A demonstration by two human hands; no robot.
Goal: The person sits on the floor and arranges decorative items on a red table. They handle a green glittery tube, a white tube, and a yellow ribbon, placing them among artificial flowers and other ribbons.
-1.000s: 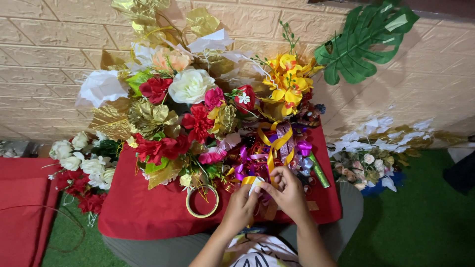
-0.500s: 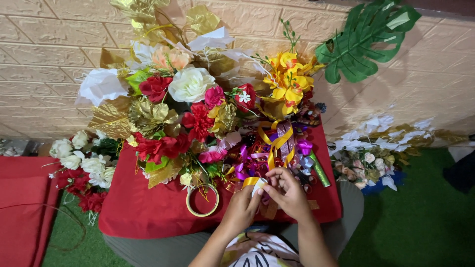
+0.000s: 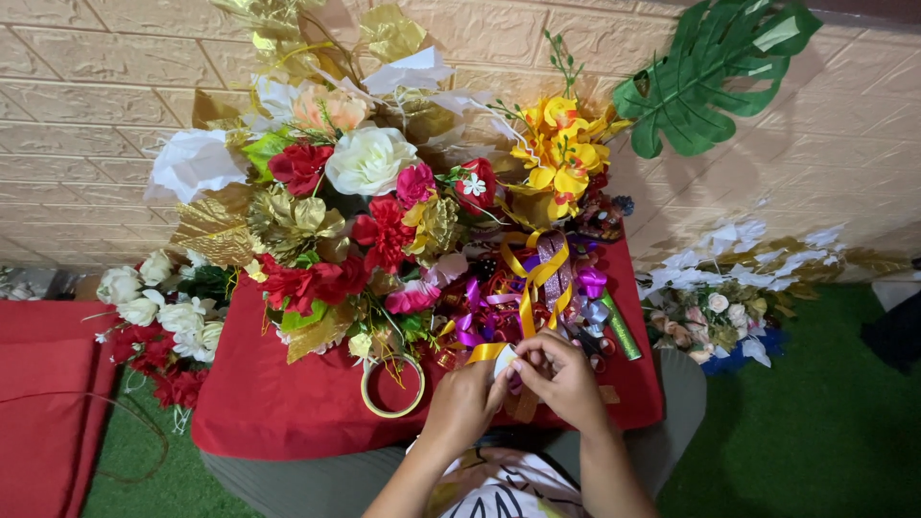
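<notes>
Head view looks down on a gold ribbon (image 3: 529,288) being worked at the near edge of a table draped in red cloth (image 3: 288,412). Its near end sits pinched between both hands: the left hand (image 3: 464,403) closes finger and thumb on the ribbon's tip, and the right hand (image 3: 561,379) grips it from the other side, fingertips meeting over a small white piece I cannot make out. From there the ribbon runs away from the person in loops, so it looks part-shaped, not finished; no tidy bow shows yet. Purple ribbons (image 3: 477,312) lie tangled just left of it. A roll of tape (image 3: 392,385) lies flat further left, apart from the hands. Beyond stands a heap of artificial flowers (image 3: 369,192), and a green stick (image 3: 622,326) lies to the right.
</notes>
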